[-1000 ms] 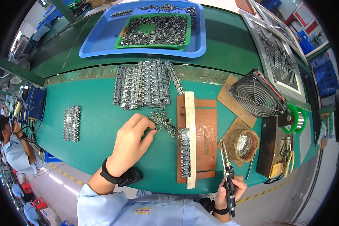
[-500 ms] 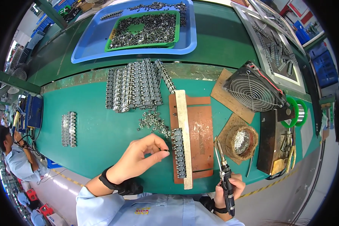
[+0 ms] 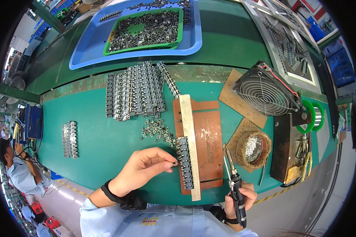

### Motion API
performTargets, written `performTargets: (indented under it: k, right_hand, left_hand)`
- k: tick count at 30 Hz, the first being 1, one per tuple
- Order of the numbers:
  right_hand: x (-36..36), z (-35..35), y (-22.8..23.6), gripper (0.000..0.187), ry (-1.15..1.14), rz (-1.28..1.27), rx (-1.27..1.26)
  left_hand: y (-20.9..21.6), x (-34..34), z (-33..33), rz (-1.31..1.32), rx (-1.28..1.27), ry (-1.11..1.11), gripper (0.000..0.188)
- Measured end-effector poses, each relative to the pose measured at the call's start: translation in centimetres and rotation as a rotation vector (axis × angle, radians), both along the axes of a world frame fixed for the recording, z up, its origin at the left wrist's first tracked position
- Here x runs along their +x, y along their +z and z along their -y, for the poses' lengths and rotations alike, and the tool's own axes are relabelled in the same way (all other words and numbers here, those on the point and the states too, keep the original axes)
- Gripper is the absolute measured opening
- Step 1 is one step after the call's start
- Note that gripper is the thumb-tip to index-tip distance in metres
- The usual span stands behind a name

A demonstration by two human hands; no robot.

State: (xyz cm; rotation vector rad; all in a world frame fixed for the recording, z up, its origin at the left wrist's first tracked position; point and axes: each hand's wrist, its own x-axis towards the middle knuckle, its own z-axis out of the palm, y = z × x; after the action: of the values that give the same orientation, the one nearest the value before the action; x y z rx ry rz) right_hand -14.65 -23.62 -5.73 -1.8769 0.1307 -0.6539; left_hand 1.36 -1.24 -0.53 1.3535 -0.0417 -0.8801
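Observation:
My left hand point(image 3: 140, 170) is closed in a pinch on a small dark metal part point(image 3: 175, 163), just left of the strip of black components point(image 3: 185, 164). That strip lies along the left side of a pale straight bar point(image 3: 190, 146) on a reddish-brown board point(image 3: 211, 136). In my right hand point(image 3: 247, 196) is a black-handled soldering iron point(image 3: 237, 189). Its tip points up and away, over the bench between the board and a round brown pot point(image 3: 254, 150) with shiny metal inside. Loose small metal parts point(image 3: 156, 129) are scattered beyond my left fingers.
Finished-looking strips point(image 3: 134, 93) lie stacked behind; a smaller group point(image 3: 70, 139) is at left. A blue tray point(image 3: 77, 55) with a green tray point(image 3: 180, 29) of parts sits farther back. At right stand a fan point(image 3: 265, 93), a solder spool point(image 3: 318, 116) and a dark metal box point(image 3: 279, 158).
The pinching fingers of my left hand have come a little closer to the strip. My right hand with the soldering iron has hardly moved. The whole view has shifted slightly.

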Motion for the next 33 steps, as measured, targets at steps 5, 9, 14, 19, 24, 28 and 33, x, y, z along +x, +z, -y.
performTargets:
  k: [5,9,14,19,24,28,33]
  right_hand:
    - [-0.4,0.3,-0.1,0.044,0.026,0.005,0.017]
    - [-0.2,-0.1,-0.1,0.043,0.006,0.007,0.014]
    - [0.0,-0.1,0.0,0.042,-0.003,-0.001,-0.001]
    - [0.0,0.1,0.0,0.041,0.001,0.008,-0.011]
    - [-0.3,0.4,0.0,0.047,0.037,0.005,-0.006]
    - [-0.4,0.3,-0.1,0.046,0.028,0.008,0.009]
    - [-0.5,0.1,0.1,0.045,0.02,0.029,0.069]
  left_hand:
    - [-0.3,-0.3,0.1,-0.033,-0.029,0.001,0.01]
    - [-0.7,-0.3,0.4,-0.047,-0.059,0.022,0.012]
    - [-0.8,-0.3,0.7,-0.068,-0.066,0.032,0.016]
    - [-0.6,-0.5,1.2,-0.088,-0.069,0.068,0.019]
    - [-0.8,-0.7,1.2,-0.095,-0.097,0.085,0.019]
    - [-0.9,-0.8,1.1,-0.079,-0.1,0.077,0.017]
    - [-0.8,-0.8,1.2,-0.076,-0.112,0.085,0.016]
